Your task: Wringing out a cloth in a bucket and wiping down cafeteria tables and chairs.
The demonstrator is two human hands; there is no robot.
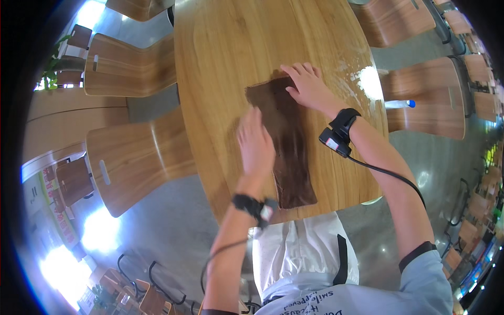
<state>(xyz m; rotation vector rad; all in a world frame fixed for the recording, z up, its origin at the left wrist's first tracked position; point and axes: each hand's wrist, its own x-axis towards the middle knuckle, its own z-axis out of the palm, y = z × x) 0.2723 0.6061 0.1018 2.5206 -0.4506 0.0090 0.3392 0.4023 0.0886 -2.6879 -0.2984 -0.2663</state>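
A dark brown cloth [289,138], folded into a long strip, lies lengthwise on the wooden table [236,39] in front of me. Its near end comes close to the table's front edge, and a few wrinkles run along it. My right hand [309,86] rests at the far right corner, fingers spread, thumb over the cloth. Beside the left long edge is my left hand [256,138], blurred, its fingers extended and nothing seen in them. Whether it touches the cloth cannot be made out. Each wrist wears a black strap with a small cabled device.
Wooden chairs stand along the left side [138,157] and right side [425,94] of the table. A clear bottle with a blue cap [399,104] shows past the right edge. Whitish wet-looking streaks [350,78] mark the tabletop near a bright reflection.
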